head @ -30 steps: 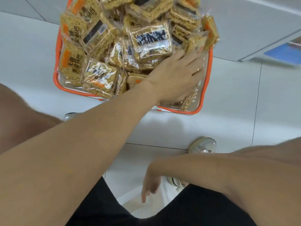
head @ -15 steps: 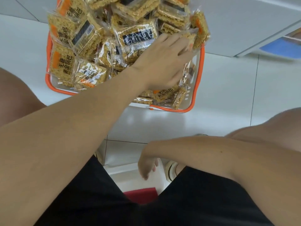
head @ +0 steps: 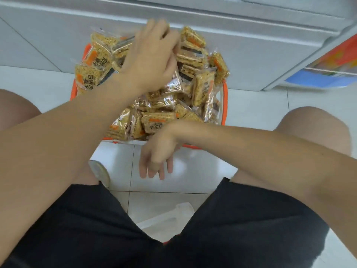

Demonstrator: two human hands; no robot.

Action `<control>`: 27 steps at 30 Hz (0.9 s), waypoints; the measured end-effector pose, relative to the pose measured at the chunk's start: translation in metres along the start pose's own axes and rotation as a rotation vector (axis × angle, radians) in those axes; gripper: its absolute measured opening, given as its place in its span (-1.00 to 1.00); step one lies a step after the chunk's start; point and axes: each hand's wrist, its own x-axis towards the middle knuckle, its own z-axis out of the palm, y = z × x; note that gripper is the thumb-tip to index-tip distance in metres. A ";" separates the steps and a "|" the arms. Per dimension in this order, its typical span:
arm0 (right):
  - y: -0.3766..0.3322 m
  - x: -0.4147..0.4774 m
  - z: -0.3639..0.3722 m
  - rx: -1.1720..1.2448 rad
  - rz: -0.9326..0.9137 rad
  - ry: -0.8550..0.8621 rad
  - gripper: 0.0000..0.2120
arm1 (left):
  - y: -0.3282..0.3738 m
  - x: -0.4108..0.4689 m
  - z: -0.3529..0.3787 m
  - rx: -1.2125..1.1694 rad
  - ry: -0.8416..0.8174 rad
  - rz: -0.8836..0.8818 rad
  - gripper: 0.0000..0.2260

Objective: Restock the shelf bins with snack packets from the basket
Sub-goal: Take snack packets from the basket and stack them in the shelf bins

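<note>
An orange-rimmed basket [head: 224, 105] stands on the tiled floor in front of me, heaped with several clear snack packets [head: 204, 88] of yellow crisp squares. My left hand [head: 152, 59] reaches over the far part of the heap. Its fingers curl down among the packets and seem to grip some, though blur hides the fingertips. My right hand [head: 156, 155] hangs in front of the basket's near rim, fingers loose and pointing down, holding nothing.
A white cabinet base [head: 251, 45] runs behind the basket. Blue and orange items [head: 328, 74] lie under it at the right. My knees flank the basket. A shoe [head: 100, 171] and a clear plastic bag [head: 170, 219] lie on the floor near me.
The view tilted, so the basket sits lower in frame. My left hand moved from the basket's right side to the far top of the heap and curled its fingers. My right hand rose toward the near rim.
</note>
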 end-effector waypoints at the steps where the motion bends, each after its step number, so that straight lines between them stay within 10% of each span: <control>1: 0.000 -0.012 -0.009 0.050 0.016 0.031 -0.65 | -0.003 0.000 -0.005 -0.012 0.018 -0.100 -0.81; 6: 0.013 -0.111 -0.034 0.285 0.010 0.394 -0.72 | -0.007 -0.009 -0.026 0.065 -0.157 -0.518 -0.68; 13: 0.070 -0.151 -0.027 0.508 0.074 1.707 -0.76 | 0.025 -0.036 -0.034 0.123 -0.427 -0.417 -0.63; 17: 0.083 -0.126 -0.018 0.167 0.399 1.637 -0.96 | 0.049 -0.033 -0.034 0.189 -0.422 -0.223 -0.49; 21: 0.114 -0.111 -0.006 0.125 0.570 1.540 -0.51 | 0.061 -0.016 -0.024 0.299 -0.454 -0.122 -0.38; 27: 0.141 -0.106 -0.031 0.136 0.586 1.499 -0.52 | 0.080 -0.003 0.008 0.345 -0.428 -0.090 -0.33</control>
